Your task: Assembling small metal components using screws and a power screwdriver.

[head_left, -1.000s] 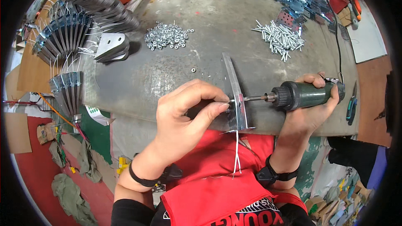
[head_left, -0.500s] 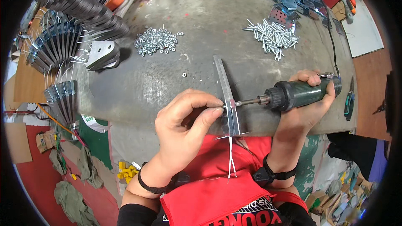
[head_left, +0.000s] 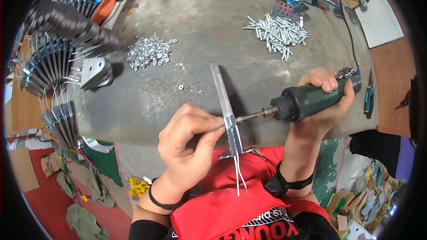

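My right hand (head_left: 327,86) is closed around a dark green electric screwdriver (head_left: 307,101), its bit pointing left. The bit's tip meets the right side of a narrow metal assembly (head_left: 231,133), where the screw itself is too small to make out. This assembly has a long grey bar (head_left: 221,89) at its far end and two white wires (head_left: 237,173) hanging from its near end. Opposite the bit, my left hand (head_left: 189,140) pinches thumb and forefinger together against the assembly's left side. Whatever lies between those fingertips is hidden.
Loose nuts (head_left: 149,52) are heaped at the far left, with a single nut (head_left: 181,87) nearer. Screws (head_left: 278,34) form a pile at the far right. Wired dark metal parts (head_left: 49,66) stand along the left. Pliers (head_left: 368,100) lie at the right edge; a cord (head_left: 351,35) trails from the screwdriver.
The view has shifted slightly. The metal assembly now leans more, its near end lower in the picture. Both hands stay at it, the bit still against its right side.
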Available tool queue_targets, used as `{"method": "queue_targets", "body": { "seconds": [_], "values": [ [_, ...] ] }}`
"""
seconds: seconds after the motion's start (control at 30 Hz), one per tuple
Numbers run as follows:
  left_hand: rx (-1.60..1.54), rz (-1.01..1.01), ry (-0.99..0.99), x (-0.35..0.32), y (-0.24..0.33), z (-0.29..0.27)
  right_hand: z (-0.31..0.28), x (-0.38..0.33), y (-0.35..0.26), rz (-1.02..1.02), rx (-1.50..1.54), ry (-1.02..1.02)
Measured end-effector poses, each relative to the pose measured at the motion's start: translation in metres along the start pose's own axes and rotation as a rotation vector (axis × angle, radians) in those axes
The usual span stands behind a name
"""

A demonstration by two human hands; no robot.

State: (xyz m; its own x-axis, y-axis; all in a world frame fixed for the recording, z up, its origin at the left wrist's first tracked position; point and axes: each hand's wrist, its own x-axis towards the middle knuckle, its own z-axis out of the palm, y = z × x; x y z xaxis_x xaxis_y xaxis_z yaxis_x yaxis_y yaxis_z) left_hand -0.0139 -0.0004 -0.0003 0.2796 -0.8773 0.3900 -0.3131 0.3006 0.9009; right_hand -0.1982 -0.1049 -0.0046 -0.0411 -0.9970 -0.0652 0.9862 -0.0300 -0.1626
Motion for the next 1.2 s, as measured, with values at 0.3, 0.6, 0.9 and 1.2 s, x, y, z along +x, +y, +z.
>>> {"method": "queue_targets", "body": {
  "seconds": [0.3, 0.6, 0.9, 1.2],
  "values": [
    [0.042, -0.029, -0.055, 0.001, 0.005, -0.001, 0.006, 0.002, 0.000, -0.021, -0.094, 0.106],
    [0.578, 0.277, -0.612, 0.046, 0.024, -0.015, 0.030, 0.058, -0.095, -0.124, -0.899, 0.293],
    [0.499, 0.436, -0.681, 0.066, 0.011, -0.055, 0.038, 0.087, -0.115, -0.507, -2.427, -0.268],
    [-0.981, -0.325, -0.026, -0.006, 0.006, -0.117, 0.005, 0.195, -0.063, -0.412, -2.570, -0.685]
  ]
}}
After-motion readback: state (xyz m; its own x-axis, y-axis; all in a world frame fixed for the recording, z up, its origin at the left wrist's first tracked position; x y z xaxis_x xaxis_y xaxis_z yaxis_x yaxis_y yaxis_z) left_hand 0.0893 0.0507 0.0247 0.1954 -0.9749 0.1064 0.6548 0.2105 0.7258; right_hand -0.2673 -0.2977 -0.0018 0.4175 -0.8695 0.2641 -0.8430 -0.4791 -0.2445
